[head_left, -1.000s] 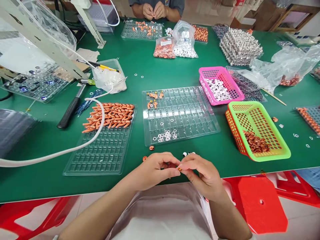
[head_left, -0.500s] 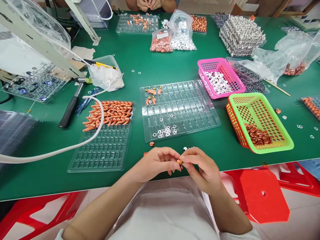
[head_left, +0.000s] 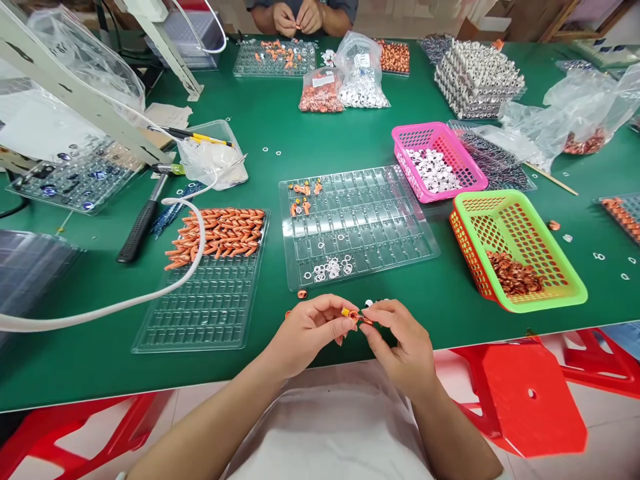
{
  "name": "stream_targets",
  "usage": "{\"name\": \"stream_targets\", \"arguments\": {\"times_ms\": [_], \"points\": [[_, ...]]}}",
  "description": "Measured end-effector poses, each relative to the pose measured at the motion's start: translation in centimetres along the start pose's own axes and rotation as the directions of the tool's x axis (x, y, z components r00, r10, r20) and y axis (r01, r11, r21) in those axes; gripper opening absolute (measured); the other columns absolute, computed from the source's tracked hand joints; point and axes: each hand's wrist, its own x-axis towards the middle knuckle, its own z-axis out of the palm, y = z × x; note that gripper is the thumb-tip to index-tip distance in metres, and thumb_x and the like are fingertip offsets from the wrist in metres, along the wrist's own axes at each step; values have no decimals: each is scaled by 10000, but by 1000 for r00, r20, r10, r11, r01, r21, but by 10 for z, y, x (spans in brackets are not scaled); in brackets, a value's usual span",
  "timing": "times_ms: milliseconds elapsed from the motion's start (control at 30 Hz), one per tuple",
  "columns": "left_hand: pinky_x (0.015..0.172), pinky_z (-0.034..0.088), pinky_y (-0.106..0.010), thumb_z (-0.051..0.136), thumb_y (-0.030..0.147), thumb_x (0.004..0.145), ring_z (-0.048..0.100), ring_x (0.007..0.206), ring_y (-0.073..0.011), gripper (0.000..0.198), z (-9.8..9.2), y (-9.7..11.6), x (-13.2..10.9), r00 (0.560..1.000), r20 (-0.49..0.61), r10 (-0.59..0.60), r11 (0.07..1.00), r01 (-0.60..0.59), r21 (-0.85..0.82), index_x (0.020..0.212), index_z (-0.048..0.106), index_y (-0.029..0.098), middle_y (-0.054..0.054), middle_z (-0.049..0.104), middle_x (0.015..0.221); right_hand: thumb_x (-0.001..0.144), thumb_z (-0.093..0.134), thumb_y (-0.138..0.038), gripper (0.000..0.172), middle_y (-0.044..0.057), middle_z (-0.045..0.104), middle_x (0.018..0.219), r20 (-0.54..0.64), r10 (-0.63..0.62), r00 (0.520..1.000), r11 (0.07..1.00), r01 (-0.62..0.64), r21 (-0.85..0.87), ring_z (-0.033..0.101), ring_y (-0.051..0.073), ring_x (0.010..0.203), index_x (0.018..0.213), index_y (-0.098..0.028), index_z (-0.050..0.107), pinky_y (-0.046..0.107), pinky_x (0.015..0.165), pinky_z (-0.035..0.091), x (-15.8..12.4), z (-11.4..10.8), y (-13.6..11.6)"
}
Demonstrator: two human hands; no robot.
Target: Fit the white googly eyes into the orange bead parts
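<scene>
Lying crosswise between left hand [head_left: 306, 331] and right hand [head_left: 400, 341], orange piece [head_left: 353, 315] points left.

Just the one camera here, riding on the person's head, looking forward and down across the green table [head_left: 325, 140]. Nearest the lens, low and centre, are the left hand [head_left: 309, 331] and the right hand [head_left: 400, 345], fingertips pinched on a small orange part [head_left: 353, 315] over the table's near edge. The view runs right out to the far side, where another person's hands [head_left: 297, 17] touch the top border. No second view shares any of it.
</scene>
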Motion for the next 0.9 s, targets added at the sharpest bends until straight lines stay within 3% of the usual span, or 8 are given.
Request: {"name": "stream_targets", "arguments": {"times_ms": [167, 400, 533, 667, 767, 900], "points": [[615, 520, -215, 746, 289, 771, 607, 669, -112, 194, 4, -4, 0, 993, -113, 18, 1000, -16, 17, 909, 705, 159, -38, 721, 838, 832, 626, -61, 320, 48, 636, 875, -73, -163, 984, 977, 151, -150, 605, 181, 781, 1079, -265, 613, 339, 675, 522, 5, 2, -8], [690, 536, -196, 747, 255, 780, 674, 784, -127, 179, 6, -10, 4, 995, -103, -14, 988, -2, -154, 940, 725, 178, -36, 758, 859, 831, 612, -47, 410, 67, 652, 896, -14, -307, 952, 923, 294, -247, 606, 181, 802, 1195, -228, 565, 329, 663, 504, -6, 11, -4], [704, 553, -217, 744, 217, 761, 677, 746, -123, 146, 6, -10, 2, 993, -116, -9, 993, -5, -120, 901, 729, 182, -34, 760, 876, 821, 613, -58, 417, 69, 632, 912, 60, -266, 962, 956, 271, -110, 601, 185, 803, 1201, -225, 570, 330, 660, 507, -10, 2, -4], [712, 557, -245, 696, 192, 783, 679, 750, -139, 132, 8, -11, -3, 979, -173, 111, 987, -88, 135, 912, 725, 182, -41, 753, 870, 844, 591, -64, 314, 38, 606, 856, -26, -93, 995, 995, 94, 32, 578, 151, 740, 1112, -227, 597, 287, 633, 499, -6, -5, -9], [690, 546, -258, 641, 145, 809, 666, 727, -146, 159, 10, -15, -5, 922, -139, 361, 842, -258, 474, 944, 722, 174, -42, 732, 814, 824, 668, -156, 219, 14, 590, 796, -33, -22, 999, 1000, 23, 17, 542, 145, 694, 1020, -216, 590, 268, 599, 481, 2, -2, -17], [668, 533, -278, 606, 88, 819, 637, 724, -156, 255, 7, -24, -4, 732, 70, 678, 498, -527, 689, 1054, 664, 168, -41, 718, 795, 818, 686, -196, 150, -3, 598, 753, 32, 17, 999, 999, -15, -35, 525, 133, 653, 905, -210, 565, 250, 579, 455, 11, 6, -29]]}}
